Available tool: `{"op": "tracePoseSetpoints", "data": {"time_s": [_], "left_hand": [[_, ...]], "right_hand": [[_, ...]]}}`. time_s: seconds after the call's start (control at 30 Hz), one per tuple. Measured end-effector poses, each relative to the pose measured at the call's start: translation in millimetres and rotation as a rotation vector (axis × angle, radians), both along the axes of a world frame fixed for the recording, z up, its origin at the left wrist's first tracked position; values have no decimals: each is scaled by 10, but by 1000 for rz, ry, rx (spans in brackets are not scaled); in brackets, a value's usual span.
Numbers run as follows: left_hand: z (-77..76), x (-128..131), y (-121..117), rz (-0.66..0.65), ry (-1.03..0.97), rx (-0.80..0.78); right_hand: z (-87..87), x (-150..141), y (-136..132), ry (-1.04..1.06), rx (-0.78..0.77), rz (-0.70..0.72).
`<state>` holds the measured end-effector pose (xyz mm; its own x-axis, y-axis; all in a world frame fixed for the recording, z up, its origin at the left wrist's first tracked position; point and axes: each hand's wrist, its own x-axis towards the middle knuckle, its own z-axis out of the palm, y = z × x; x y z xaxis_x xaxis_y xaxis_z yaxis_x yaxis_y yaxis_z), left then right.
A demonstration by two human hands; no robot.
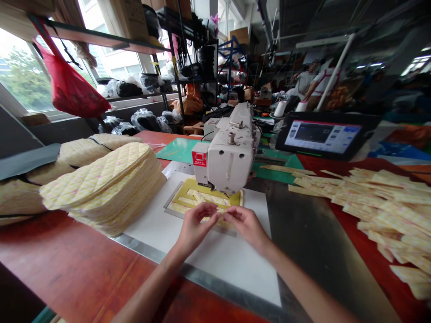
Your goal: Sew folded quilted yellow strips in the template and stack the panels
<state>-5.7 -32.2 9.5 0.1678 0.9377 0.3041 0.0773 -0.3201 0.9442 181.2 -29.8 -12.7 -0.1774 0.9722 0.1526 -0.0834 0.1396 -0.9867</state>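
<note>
My left hand (pixel 198 220) and my right hand (pixel 247 223) meet at the front edge of a yellow sewing template (pixel 232 200). Both are closed in a pinch, fingertips nearly touching, on a narrow pale-yellow fabric strip (pixel 221 210) that my fingers mostly hide. More quilted strips (pixel 202 196) lie across the template's slots. A metal frame edge (pixel 173 196) borders the template, which rests on a white sheet (pixel 232 264). Right behind it, the white head of a sewing machine (pixel 230 163) overhangs the template's far side.
On the left stands a tall stack of quilted yellow fabric pieces (pixel 101 188), with tied bundles (pixel 84 152) behind. Loose fabric strips (pixel 380 206) heap at the right, below a control screen (pixel 323 137). Two people (pixel 319 80) are in the background.
</note>
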Motion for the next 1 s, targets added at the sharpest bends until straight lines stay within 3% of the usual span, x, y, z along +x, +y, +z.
{"op": "tracePoseSetpoints", "data": {"time_s": [0.27,0.33,0.43,0.53,0.6,0.73,1.0], "left_hand": [[-77,38,61,4,18,-99],[-84,66,50,35,93,38],[-85,109,28,5,327,468],[-78,138,46,-130,635,895],[-57,152,99,-171,826,1071],[13,189,282,-119,1027,1197],[-38,222,577,-166,1187,1192]], "right_hand": [[-26,39,50,38,-4,-4],[-15,121,90,0,-3,35],[-3,317,171,-82,-15,67],[-15,512,243,-108,-12,-28],[-36,590,272,-96,-1,-96],[-85,605,294,-80,12,-156],[-136,567,338,-74,-1,-161]]}}
